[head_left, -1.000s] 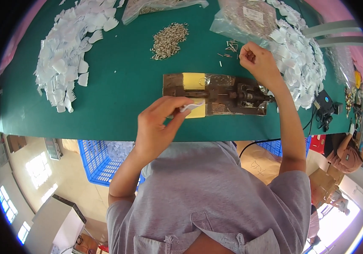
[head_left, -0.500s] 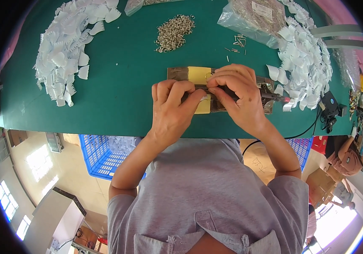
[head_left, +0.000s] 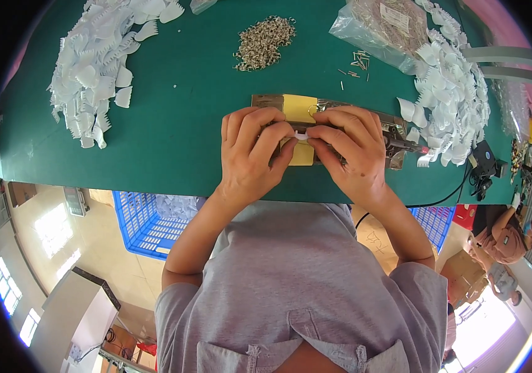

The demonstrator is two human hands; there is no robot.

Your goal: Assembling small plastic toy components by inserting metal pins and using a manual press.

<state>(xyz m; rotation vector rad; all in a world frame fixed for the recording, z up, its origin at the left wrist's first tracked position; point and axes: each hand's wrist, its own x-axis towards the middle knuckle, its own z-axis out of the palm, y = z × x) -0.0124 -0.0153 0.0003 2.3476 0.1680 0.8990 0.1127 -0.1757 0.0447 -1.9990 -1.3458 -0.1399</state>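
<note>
Between the fingertips of both hands sits a small white plastic piece (head_left: 302, 135), mostly covered by the fingers. My left hand (head_left: 254, 149) pinches its left end, and my right hand (head_left: 354, 152) pinches the right end. Both hands are over a dark metal fixture (head_left: 268, 101) with yellow tape (head_left: 300, 107) wrapped across it. On the fixture's right part is a toggle clamp (head_left: 402, 144) with a red tip. Whether the white piece touches the fixture is hidden by the fingers.
Piles of white toothed plastic pieces lie at left (head_left: 86, 78) and right (head_left: 455, 93). A heap of small metal clips (head_left: 266, 43), loose metal pins (head_left: 360, 61) and a clear bag of pins (head_left: 390, 28) lie beyond the fixture. Blue baskets (head_left: 145, 227) stand below the table edge.
My hands have drawn slightly apart, and the white piece now shows between their fingertips. The whole view has shifted a little.
</note>
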